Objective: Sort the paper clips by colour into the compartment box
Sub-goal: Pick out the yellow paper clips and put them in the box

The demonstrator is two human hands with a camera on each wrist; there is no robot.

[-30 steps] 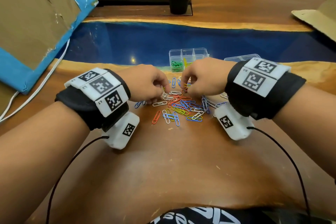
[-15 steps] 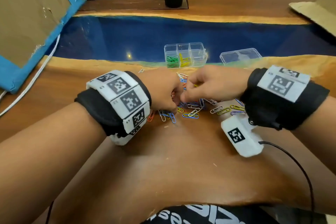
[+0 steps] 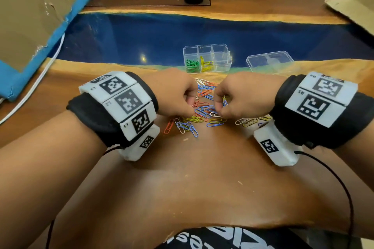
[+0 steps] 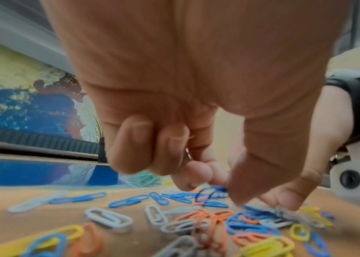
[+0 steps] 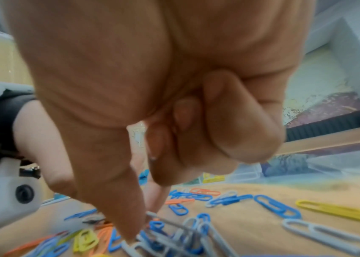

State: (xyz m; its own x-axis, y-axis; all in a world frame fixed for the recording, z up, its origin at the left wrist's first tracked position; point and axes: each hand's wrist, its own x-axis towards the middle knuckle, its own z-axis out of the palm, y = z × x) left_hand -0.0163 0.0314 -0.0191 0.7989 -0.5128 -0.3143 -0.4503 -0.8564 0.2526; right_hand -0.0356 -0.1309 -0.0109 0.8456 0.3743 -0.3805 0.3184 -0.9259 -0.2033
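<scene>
Right hand: fingers curled, thumb and forefinger down in the clips; cannot tell if one is pinched. Left hand: fingers curled, a yellow sliver inside, fingertips at the pile. Box beyond the pile holds green and yellow clips; lid to its right.

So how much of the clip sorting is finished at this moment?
Only a start. The compartment box holds green clips and yellow clips; its other compartments look empty. Both hands, left hand and right hand, pick in the mixed pile. Blue, orange, white and some yellow clips remain.
</scene>
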